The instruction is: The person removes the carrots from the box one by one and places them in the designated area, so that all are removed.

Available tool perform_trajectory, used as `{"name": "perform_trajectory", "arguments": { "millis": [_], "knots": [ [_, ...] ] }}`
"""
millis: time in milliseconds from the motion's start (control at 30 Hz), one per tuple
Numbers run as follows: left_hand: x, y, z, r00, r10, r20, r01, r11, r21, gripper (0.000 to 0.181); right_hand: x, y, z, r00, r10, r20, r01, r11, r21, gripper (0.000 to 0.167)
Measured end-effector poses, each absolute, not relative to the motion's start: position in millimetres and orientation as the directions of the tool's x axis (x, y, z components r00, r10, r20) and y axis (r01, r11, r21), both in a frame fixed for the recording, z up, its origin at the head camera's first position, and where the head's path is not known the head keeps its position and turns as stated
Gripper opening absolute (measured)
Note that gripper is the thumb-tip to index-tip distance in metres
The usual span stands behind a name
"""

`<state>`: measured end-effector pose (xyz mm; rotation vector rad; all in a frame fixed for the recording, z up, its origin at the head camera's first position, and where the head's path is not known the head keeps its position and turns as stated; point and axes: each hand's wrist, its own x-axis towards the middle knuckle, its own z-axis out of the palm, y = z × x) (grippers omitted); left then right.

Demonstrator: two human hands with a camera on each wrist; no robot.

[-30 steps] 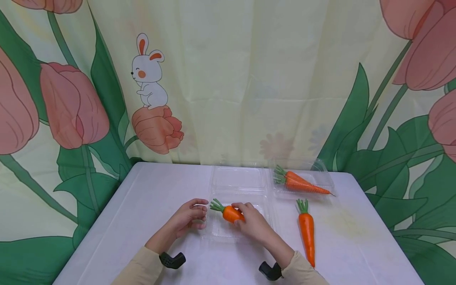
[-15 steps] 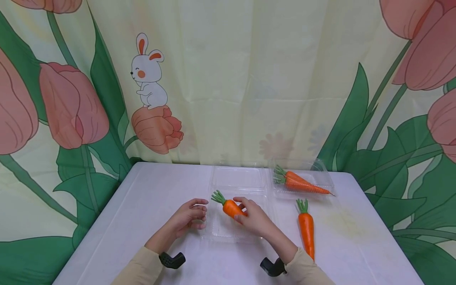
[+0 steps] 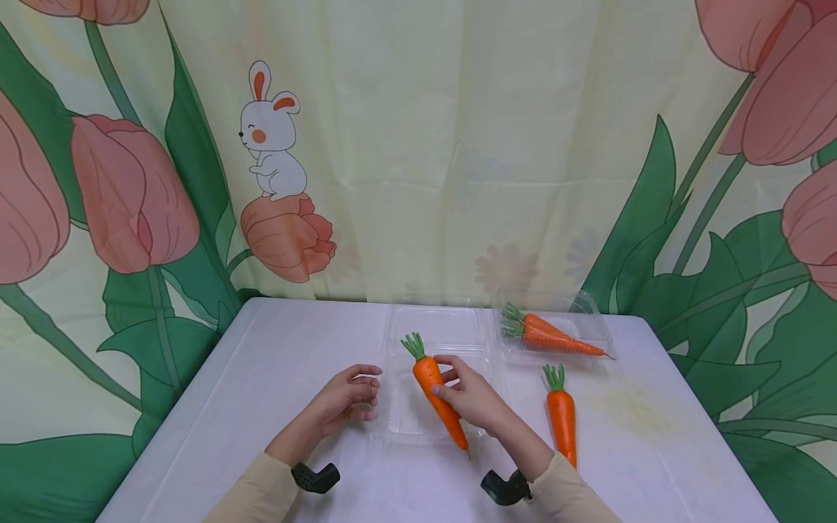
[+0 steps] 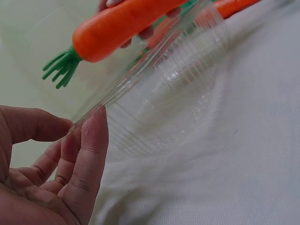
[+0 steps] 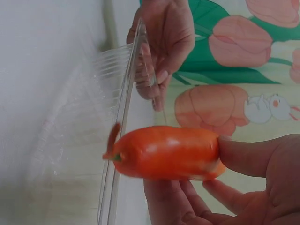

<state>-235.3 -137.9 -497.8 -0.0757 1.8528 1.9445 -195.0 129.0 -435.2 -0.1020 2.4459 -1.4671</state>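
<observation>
Through the head camera I see the right hand (image 3: 472,398) pinching a carrot (image 3: 429,379) by its middle, slanted above the base of the open clear clamshell container (image 3: 407,415), its tip seemingly over the near rim. The left hand (image 3: 346,399) is apart from the right; its wrist view shows thumb and finger pinching the container's rim. Lowered at this slant, I judge, the tip could catch that rim and skew the light plastic. The carrot looks smooth, so a slack fingertip hold could let it twist or drop crookedly.
</observation>
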Motion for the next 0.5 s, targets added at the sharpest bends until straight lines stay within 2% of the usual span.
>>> {"name": "perform_trajectory", "arguments": {
  "millis": [500],
  "knots": [
    [-234.7, -139.1, -498.6, -0.898, 0.298, -0.324, -0.340, -0.001, 0.941, 0.049, -194.3, 138.1, -434.0, -0.954, -0.189, -0.233, 0.133, 0.431, -0.893, 0.058]
  ]
}}
